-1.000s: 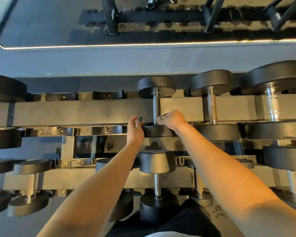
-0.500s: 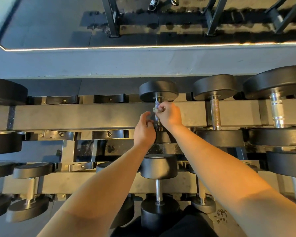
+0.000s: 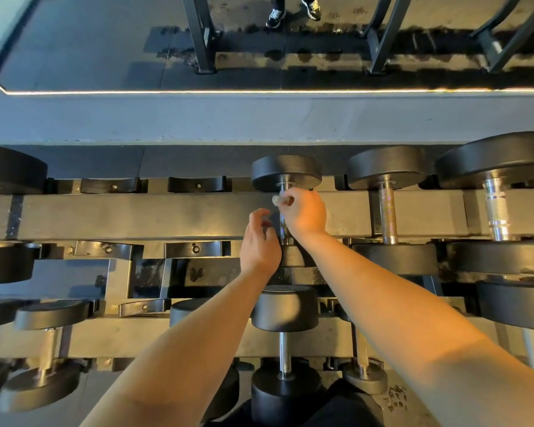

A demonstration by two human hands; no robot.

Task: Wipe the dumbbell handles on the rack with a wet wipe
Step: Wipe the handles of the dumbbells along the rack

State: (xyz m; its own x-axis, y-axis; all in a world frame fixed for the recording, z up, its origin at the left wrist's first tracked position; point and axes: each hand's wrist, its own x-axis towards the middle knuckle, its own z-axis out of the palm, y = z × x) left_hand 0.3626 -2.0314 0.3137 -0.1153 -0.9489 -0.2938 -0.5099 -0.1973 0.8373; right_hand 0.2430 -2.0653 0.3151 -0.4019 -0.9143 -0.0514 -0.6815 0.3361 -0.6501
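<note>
Right hand (image 3: 305, 214) is pinching a crumpled whitish wet wipe (image 3: 278, 200) round the knurled steel handle (image 3: 283, 224) of a round black dumbbell on the top rack (image 3: 136, 215) rail. Left hand (image 3: 259, 241) is hovering w/ fingers loosely curled, holding nothing.

Both forearms outstretched, right grip (image 3: 304, 212) curled tight, left grip (image 3: 259, 241) loosely curled

Dim, warm orange cast on forearms. Bright LED strip (image 3: 259, 91) glows along mirror edge. Glare on chrome handles (image 3: 496, 211). Wide-angle bending at edges; corners soft, lower rack deeply shadowed.
</note>
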